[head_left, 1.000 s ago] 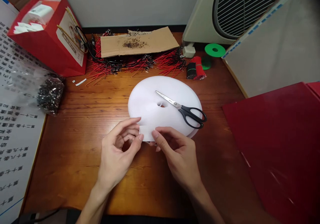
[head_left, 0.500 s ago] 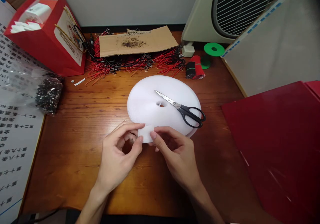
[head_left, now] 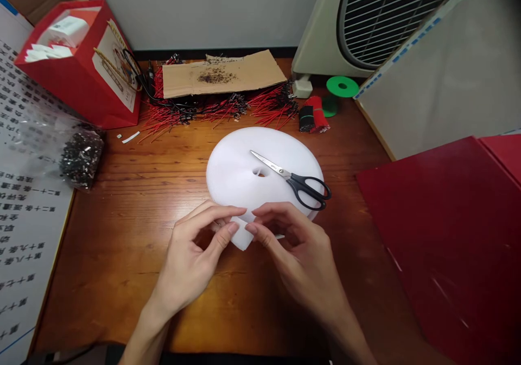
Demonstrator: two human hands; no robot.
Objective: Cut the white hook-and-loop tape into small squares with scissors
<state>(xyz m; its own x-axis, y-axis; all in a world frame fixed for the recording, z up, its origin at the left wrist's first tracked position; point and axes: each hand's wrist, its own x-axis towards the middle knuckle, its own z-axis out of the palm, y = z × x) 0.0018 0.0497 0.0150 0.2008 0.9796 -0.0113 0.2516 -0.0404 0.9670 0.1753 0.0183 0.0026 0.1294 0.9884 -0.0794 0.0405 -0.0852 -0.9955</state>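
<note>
My left hand (head_left: 199, 245) pinches a small white piece of strip (head_left: 243, 234) between thumb and fingers. My right hand (head_left: 295, 245) closes thumb and finger at the piece's upper right corner. The piece is tilted, one corner pointing down toward me. A sliver of white shows under my right fingers; whether it belongs to the same piece I cannot tell. Just beyond my fingertips a wide white roll of strip (head_left: 232, 158) lies flat, with a small hole in its middle. Black-handled scissors (head_left: 288, 179) rest on top of it, blades closed and pointing left.
Behind the roll, cardboard (head_left: 223, 74) lies over many red and black wires (head_left: 268, 104). A red paper bag (head_left: 81, 71) and a plastic bag of small dark parts (head_left: 81, 153) stand left. At right are a green spool (head_left: 342, 86), a heater-like device (head_left: 325, 33) and a red folder (head_left: 439, 234).
The white piece has turned from lying level to a slant, its lower corner now pointing toward me. My right hand's fingers have shifted on it. The view has tilted slightly.
</note>
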